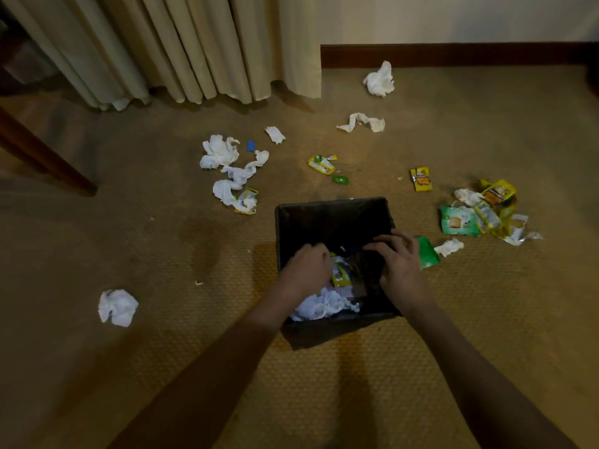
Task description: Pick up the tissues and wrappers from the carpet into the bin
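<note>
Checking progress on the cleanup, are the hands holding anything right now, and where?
Cannot be told: both the left hand and right hand are curled over the bin.

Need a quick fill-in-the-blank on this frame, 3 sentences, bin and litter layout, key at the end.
1. Both hands, left and right, are over the open ____.
2. The crumpled tissue farthest from the person lies close to the dark ____ along the wall.
3. The small blue scrap lies on the ____ side of the bin, near the white tissues.

Missing words: bin; skirting board; left
</note>
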Action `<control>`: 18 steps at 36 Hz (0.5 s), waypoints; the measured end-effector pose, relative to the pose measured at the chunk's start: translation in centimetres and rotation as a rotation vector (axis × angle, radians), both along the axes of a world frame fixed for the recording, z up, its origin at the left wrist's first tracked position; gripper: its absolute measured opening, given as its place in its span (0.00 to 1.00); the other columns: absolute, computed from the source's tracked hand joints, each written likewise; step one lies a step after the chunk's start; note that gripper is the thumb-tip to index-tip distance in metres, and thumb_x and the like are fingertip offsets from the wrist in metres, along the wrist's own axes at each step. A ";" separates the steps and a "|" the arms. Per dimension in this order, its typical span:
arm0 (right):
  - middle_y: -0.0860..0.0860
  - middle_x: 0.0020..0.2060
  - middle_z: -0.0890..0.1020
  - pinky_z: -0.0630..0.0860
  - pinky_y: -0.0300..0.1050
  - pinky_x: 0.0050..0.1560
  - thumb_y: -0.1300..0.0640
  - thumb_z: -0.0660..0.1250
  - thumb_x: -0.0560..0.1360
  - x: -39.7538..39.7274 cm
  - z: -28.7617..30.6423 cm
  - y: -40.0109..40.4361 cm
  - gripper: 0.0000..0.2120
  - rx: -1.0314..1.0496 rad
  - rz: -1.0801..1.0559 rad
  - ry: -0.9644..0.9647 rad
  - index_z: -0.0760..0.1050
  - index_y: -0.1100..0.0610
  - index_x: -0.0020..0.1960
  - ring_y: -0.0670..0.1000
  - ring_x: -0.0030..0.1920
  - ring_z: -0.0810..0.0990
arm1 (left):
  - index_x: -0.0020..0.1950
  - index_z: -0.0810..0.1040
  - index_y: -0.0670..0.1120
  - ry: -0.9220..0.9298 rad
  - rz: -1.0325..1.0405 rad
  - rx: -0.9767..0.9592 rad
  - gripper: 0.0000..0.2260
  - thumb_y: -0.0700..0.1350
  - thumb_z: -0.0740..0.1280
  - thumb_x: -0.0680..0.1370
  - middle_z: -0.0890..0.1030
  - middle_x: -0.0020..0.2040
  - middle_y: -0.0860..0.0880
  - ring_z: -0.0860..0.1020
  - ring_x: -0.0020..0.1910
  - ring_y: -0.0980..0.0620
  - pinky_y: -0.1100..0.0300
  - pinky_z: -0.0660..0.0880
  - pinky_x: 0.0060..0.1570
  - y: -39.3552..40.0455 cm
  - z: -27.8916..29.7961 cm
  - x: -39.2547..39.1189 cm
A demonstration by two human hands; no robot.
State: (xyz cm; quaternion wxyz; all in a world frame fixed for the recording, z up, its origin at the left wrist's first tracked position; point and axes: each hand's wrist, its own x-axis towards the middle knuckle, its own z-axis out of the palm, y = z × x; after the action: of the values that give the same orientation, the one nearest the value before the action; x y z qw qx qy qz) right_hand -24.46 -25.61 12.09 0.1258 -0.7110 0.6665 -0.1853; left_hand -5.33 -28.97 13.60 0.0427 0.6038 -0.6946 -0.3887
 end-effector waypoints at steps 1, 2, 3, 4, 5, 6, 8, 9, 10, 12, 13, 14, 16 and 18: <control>0.58 0.57 0.77 0.64 0.56 0.65 0.72 0.65 0.67 0.0 -0.1 0.1 0.21 -0.005 0.000 -0.002 0.80 0.58 0.56 0.63 0.66 0.64 | 0.55 0.75 0.44 0.084 0.005 -0.016 0.11 0.47 0.56 0.82 0.77 0.49 0.44 0.78 0.45 0.47 0.54 0.75 0.42 0.5 0.9 0.8; 0.57 0.57 0.77 0.64 0.55 0.65 0.72 0.65 0.67 -0.1 -0.2 0.1 0.20 -0.011 0.004 -0.005 0.80 0.58 0.56 0.62 0.66 0.64 | 0.51 0.76 0.47 0.149 -0.003 0.000 0.09 0.48 0.57 0.81 0.77 0.45 0.48 0.78 0.41 0.53 0.59 0.73 0.36 1.0 1.5 1.7; 0.57 0.57 0.78 0.63 0.55 0.65 0.72 0.65 0.67 -0.1 -0.2 0.0 0.20 -0.016 0.007 -0.007 0.79 0.58 0.56 0.62 0.67 0.64 | 0.49 0.77 0.50 0.188 -0.032 0.043 0.08 0.49 0.59 0.80 0.78 0.44 0.52 0.78 0.39 0.57 0.62 0.72 0.34 1.7 2.2 2.5; 0.56 0.57 0.78 0.62 0.54 0.66 0.72 0.64 0.67 -0.2 -0.3 0.0 0.20 -0.014 0.007 -0.009 0.80 0.58 0.56 0.62 0.67 0.64 | 0.48 0.77 0.52 0.183 -0.082 0.088 0.07 0.51 0.61 0.79 0.78 0.44 0.55 0.78 0.40 0.58 0.64 0.73 0.35 2.4 2.6 3.2; 0.56 0.56 0.78 0.62 0.53 0.66 0.72 0.64 0.67 -0.2 -0.3 -0.1 0.20 -0.009 0.005 -0.010 0.80 0.58 0.56 0.61 0.67 0.64 | 0.49 0.78 0.54 0.140 -0.153 0.118 0.06 0.52 0.62 0.79 0.78 0.46 0.55 0.79 0.45 0.57 0.63 0.74 0.40 3.0 2.9 3.6; 0.56 0.55 0.79 0.61 0.53 0.66 0.72 0.63 0.66 -0.2 -0.3 -0.3 0.20 -0.007 0.008 -0.010 0.80 0.58 0.55 0.62 0.66 0.65 | 0.53 0.78 0.54 0.077 -0.231 0.123 0.08 0.53 0.63 0.79 0.78 0.50 0.54 0.78 0.50 0.55 0.62 0.74 0.46 3.5 2.9 3.9; 0.56 0.54 0.79 0.63 0.54 0.65 0.72 0.63 0.66 -0.1 -0.3 -0.3 0.20 -0.011 0.012 -0.003 0.80 0.59 0.54 0.63 0.66 0.66 | 0.63 0.75 0.54 -0.023 -0.327 0.140 0.13 0.54 0.61 0.80 0.75 0.59 0.50 0.75 0.59 0.51 0.58 0.73 0.57 4.1 2.6 3.7; 0.55 0.54 0.80 0.64 0.56 0.65 0.72 0.63 0.66 -0.1 -0.3 -0.3 0.20 -0.014 0.014 0.005 0.80 0.59 0.54 0.63 0.65 0.66 | 0.67 0.72 0.54 -0.042 -0.331 0.168 0.15 0.53 0.60 0.81 0.74 0.64 0.48 0.73 0.62 0.50 0.56 0.71 0.60 4.2 2.4 3.5; 0.55 0.53 0.80 0.65 0.56 0.64 0.72 0.63 0.66 -0.2 -0.4 -0.2 0.19 -0.016 0.014 0.015 0.80 0.59 0.54 0.62 0.65 0.65 | 0.70 0.70 0.54 -0.057 -0.333 0.193 0.17 0.53 0.60 0.81 0.72 0.67 0.48 0.72 0.64 0.49 0.56 0.70 0.61 4.2 2.2 3.3; 0.54 0.53 0.79 0.66 0.56 0.64 0.71 0.65 0.66 -0.2 -0.4 -0.1 0.18 -0.014 0.013 0.037 0.80 0.58 0.54 0.61 0.66 0.64 | 0.72 0.67 0.53 -0.101 -0.360 0.220 0.19 0.53 0.60 0.81 0.71 0.70 0.47 0.71 0.66 0.47 0.57 0.69 0.61 4.0 1.8 2.6; 0.54 0.52 0.80 0.66 0.56 0.64 0.70 0.65 0.67 -0.2 -0.5 -0.1 0.18 -0.015 0.012 0.042 0.80 0.58 0.53 0.61 0.66 0.64 | 0.72 0.67 0.53 -0.117 -0.370 0.235 0.19 0.52 0.60 0.81 0.71 0.70 0.46 0.70 0.66 0.47 0.58 0.69 0.60 3.7 1.6 2.3; 0.55 0.52 0.80 0.65 0.55 0.64 0.70 0.65 0.67 -0.3 -0.5 0.0 0.17 -0.018 0.008 0.043 0.80 0.58 0.53 0.62 0.65 0.65 | 0.71 0.69 0.52 -0.137 -0.381 0.248 0.18 0.52 0.60 0.81 0.72 0.68 0.46 0.71 0.66 0.47 0.58 0.69 0.58 3.4 1.4 1.9; 0.55 0.51 0.80 0.66 0.56 0.64 0.70 0.66 0.67 -0.2 -0.5 0.0 0.16 -0.028 0.003 0.038 0.81 0.59 0.52 0.62 0.65 0.66 | 0.66 0.74 0.50 -0.182 -0.418 0.250 0.14 0.50 0.63 0.80 0.75 0.64 0.45 0.73 0.61 0.47 0.58 0.70 0.53 2.9 1.1 1.4; 0.55 0.50 0.80 0.68 0.56 0.63 0.69 0.67 0.68 -0.2 -0.4 -0.1 0.15 -0.028 0.002 0.042 0.81 0.59 0.52 0.62 0.65 0.66 | 0.59 0.78 0.48 -0.210 -0.439 0.229 0.09 0.46 0.66 0.79 0.77 0.60 0.46 0.75 0.57 0.49 0.59 0.71 0.49 2.3 0.8 0.9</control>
State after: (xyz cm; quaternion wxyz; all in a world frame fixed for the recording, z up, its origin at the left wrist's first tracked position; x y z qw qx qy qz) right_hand -24.66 -25.69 11.65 0.1018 -0.7170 0.6658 -0.1796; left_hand -4.46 -26.68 14.41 -0.1833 0.4767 -0.7611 -0.3999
